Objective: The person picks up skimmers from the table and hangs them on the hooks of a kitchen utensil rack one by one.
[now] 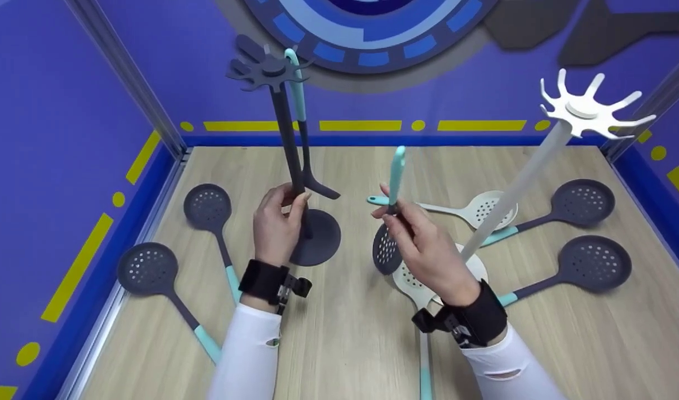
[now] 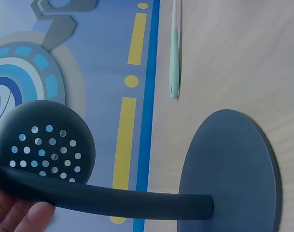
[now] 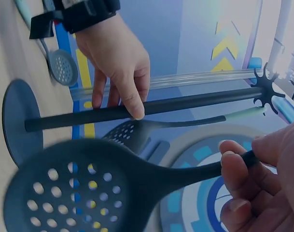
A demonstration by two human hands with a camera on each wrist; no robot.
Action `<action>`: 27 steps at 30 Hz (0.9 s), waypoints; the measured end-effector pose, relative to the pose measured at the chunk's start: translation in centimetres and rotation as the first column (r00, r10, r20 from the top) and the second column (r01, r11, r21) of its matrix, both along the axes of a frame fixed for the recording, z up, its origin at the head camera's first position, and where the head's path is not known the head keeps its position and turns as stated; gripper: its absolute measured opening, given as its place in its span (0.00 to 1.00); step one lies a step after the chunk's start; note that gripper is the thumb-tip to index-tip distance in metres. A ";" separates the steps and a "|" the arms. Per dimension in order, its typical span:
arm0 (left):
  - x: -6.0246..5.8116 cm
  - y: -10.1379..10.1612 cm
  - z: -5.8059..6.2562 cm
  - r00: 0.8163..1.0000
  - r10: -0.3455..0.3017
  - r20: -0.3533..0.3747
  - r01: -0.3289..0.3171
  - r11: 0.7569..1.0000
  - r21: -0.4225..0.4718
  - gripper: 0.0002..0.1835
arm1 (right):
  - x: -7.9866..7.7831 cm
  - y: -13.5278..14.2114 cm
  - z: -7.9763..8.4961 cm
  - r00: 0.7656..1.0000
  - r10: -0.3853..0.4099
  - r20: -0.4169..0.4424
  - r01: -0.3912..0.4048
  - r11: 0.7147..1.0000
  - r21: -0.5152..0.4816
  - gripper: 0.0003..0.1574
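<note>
My left hand grips the pole of a dark utensil stand with a round base and a hooked top. From one hook hangs a dark skimmer with a mint handle; its perforated head shows beside the pole in the left wrist view. To the right of the stand, my right hand pinches another dark skimmer near where its shaft meets the mint handle. That skimmer is raised, handle up and head down, apart from the stand. In the right wrist view its holed head fills the lower left.
A white stand rises at the right. One white skimmer lies behind its pole, another white skimmer under my right hand. Dark skimmers lie at the left and right. Printed walls enclose the wooden table.
</note>
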State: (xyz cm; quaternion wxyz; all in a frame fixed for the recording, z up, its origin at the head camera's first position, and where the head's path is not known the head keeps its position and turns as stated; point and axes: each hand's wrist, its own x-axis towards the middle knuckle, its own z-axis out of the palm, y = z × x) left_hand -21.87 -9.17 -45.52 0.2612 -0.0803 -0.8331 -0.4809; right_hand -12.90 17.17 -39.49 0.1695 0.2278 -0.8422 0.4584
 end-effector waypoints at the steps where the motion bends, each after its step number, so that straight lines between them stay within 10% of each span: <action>1: 0.0 0.0 0.0 1.000 -0.002 -0.001 0.002 1.000 0.001 0.17 | -0.1 -0.1 0.0 1.000 -0.015 -0.016 0.015 1.000 0.008 0.31; 10: 0.3 0.2 -0.4 1.000 0.017 0.014 -0.017 1.000 0.022 0.14 | -0.8 -0.9 0.2 0.984 -0.096 -0.148 0.106 0.992 0.063 0.38; 16: 0.6 0.4 -0.6 0.999 0.004 0.045 -0.006 0.999 0.039 0.16 | -0.6 -0.9 0.4 0.996 -0.054 -0.073 0.058 0.997 0.053 0.43; 23: 0.7 0.4 -0.6 0.997 0.010 0.076 -0.013 0.999 0.045 0.16 | -0.6 -1.1 0.4 0.990 -0.125 -0.067 0.131 0.988 0.084 0.23; 27: 0.9 0.2 -0.3 0.996 0.007 0.091 -0.011 0.999 0.035 0.17 | -0.7 -1.3 0.2 0.984 -0.162 -0.080 0.169 0.980 0.105 0.34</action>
